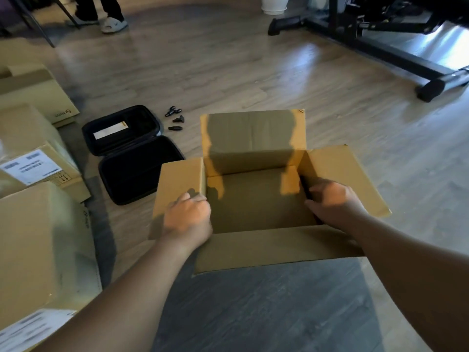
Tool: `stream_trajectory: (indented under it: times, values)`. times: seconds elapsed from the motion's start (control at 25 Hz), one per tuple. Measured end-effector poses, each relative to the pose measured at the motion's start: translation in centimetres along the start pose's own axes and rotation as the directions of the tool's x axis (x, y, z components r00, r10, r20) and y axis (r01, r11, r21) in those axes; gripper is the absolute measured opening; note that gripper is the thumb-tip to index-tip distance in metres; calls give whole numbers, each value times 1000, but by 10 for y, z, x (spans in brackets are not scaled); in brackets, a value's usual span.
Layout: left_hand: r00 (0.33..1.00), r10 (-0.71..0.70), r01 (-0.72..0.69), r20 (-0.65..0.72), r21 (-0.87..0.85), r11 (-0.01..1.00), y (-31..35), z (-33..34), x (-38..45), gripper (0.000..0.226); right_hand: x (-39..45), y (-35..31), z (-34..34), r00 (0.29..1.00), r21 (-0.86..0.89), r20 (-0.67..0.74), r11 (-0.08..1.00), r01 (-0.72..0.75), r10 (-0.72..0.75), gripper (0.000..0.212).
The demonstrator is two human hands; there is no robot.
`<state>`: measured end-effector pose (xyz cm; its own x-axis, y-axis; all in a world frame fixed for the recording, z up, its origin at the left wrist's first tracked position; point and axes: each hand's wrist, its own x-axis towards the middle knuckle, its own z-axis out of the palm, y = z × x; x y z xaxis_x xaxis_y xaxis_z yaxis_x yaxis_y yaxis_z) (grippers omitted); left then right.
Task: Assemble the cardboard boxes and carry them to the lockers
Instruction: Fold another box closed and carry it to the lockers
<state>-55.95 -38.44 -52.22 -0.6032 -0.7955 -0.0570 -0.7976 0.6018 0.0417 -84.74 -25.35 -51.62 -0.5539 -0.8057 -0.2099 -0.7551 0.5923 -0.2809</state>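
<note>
Two labelled boxes point(33, 171) left of our open cardboard box point(256, 199) carry unreadable print; our left hand point(187, 219) and right hand point(332, 201) grasp its side walls.

Both bare forearms are reaching forward from six o'clock toward twelve. The left hand point(187, 219) is curling its fingers over an edge at nine o'clock; the right hand point(332, 201) is gripping at three o'clock, knuckles up.

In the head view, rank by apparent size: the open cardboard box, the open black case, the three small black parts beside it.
1. open cardboard box
2. open black case
3. small black parts, all three look alike, so unranked among themselves
</note>
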Motion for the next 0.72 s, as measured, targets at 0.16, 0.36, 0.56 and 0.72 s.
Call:
stream_trajectory:
  times: [0.16, 0.36, 0.56, 0.72]
  values:
    - [996, -91, 92, 16, -51, 994, -48, 3, -9, 36, 9, -25, 7, 994, -24, 12, 994, 106, -106, 46]
    - [966, -258, 257, 1, -105, 961, -78, 9, -13, 52, 5, -31, 10, 1000, -65, 6, 998, 22, -22, 43]
    - [829, -534, 558, 163, -210, 803, -85, 16, -17, 85, -1, -15, 5, 973, -6, -35, 974, -227, 227, 34]
    - [797, -574, 599, 187, -361, 715, -82, 1, -19, 61, -6, -6, 7, 936, 44, -8, 935, -351, 352, 65]
